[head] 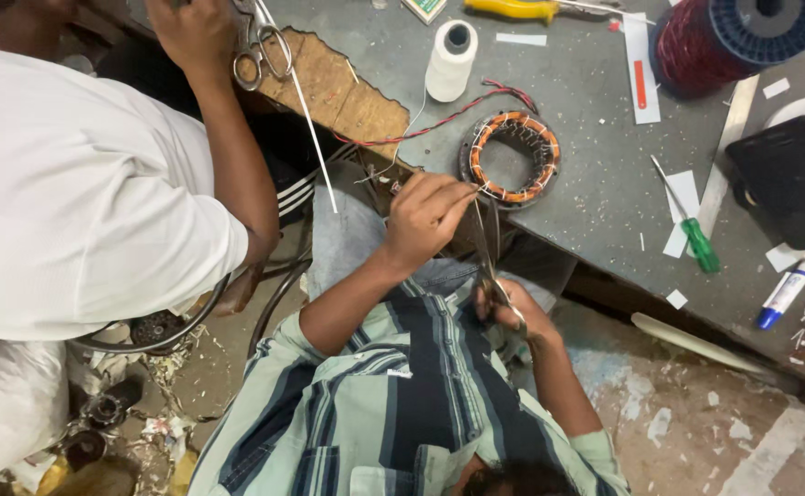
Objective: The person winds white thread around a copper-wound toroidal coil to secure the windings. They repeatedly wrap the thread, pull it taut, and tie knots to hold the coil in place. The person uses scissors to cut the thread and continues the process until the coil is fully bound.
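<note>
- Head view shows the person's left hand point(428, 216) closed in a pinch on a thin white thread point(416, 115) just beside the round motor stator with orange copper windings point(513, 158). Held this way, I judge, the thread stays taut against the coil.
- Sitting near the table's front edge, the stator is within easy reach of both hands.
- Lower down, near the striped shirt, the right hand point(513, 310) is wrapped around the handles of slim steel scissors point(487, 248). Their blades point up toward the pinched thread, apparently lined up for a cut close to the winding.
- A white cone-shaped thread spool point(451, 60) stands upright behind the stator, so thread can pull off freely.
- Twisted red-and-black lead wires point(458, 112) trail from the stator toward the table's broken left edge.
- Lying apart to the right on the grey tabletop point(595, 184) is a green-handled screwdriver point(694, 234).
- At the left, a co-worker's hand point(191, 28) grips larger metal scissors point(260, 46) and a white strip.
</note>
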